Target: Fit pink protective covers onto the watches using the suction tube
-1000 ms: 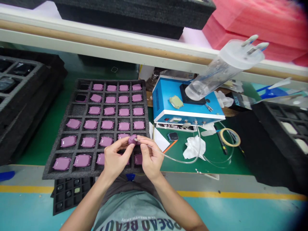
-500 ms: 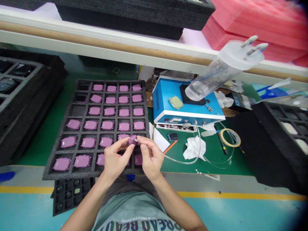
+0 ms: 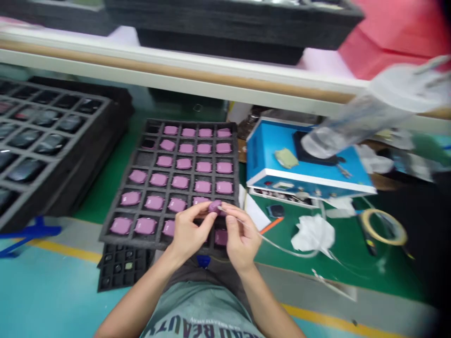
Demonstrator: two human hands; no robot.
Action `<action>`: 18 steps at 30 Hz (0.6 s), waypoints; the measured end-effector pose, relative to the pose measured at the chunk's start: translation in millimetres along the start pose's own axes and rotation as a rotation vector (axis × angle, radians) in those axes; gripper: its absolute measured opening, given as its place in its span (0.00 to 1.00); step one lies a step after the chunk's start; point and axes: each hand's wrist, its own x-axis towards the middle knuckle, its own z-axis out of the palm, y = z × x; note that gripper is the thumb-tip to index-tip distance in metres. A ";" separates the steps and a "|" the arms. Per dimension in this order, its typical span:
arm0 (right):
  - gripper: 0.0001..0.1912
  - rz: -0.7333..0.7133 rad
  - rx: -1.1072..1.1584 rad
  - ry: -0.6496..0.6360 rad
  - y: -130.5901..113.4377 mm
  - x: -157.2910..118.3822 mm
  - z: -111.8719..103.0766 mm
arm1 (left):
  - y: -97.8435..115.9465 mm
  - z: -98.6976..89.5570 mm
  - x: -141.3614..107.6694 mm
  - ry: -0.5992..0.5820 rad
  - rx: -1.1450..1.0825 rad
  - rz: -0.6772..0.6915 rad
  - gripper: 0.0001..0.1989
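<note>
A small purple watch case (image 3: 214,206) is pinched between the thumb and fingers of my left hand (image 3: 188,234). My right hand (image 3: 242,239) is closed round the end of a thin clear tube (image 3: 278,247), its tip at the case. Whether the tip touches the case I cannot tell. Below both hands lies a dark foam tray (image 3: 142,161) whose compartments hold several purple watch cases (image 3: 154,203). My hands cover part of its near right side. From my right hand the tube curves off toward the front of a blue box (image 3: 268,136).
A clear cylinder (image 3: 327,136) and a pale green case (image 3: 286,158) rest on the blue box. Right of the tray lie crumpled tissue (image 3: 313,233), a tape roll (image 3: 382,225) and a dark watch (image 3: 275,210). Stacked foam trays (image 3: 59,155) stand left; a shelf (image 3: 197,77) crosses behind.
The head view has swung left, so the bench appears further right and blurred. Both hands keep nearly the same pose, with the watch case and tube still in them.
</note>
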 end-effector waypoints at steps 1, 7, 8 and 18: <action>0.09 0.010 -0.006 0.012 0.6 -2.9 -1.3 | 0.8 -3.5 -0.5 -0.014 0.054 0.037 0.12; 0.07 0.084 0.004 0.030 4.9 -13.0 -5.4 | 10.2 -91.7 66.5 -0.007 0.720 0.207 0.18; 0.07 0.091 0.004 0.024 4.5 -13.4 -5.4 | 9.7 -114.0 87.2 -0.004 0.829 0.175 0.19; 0.08 0.131 -0.002 0.046 4.0 -11.8 -3.5 | -37.1 -197.3 182.0 -0.186 0.864 0.092 0.20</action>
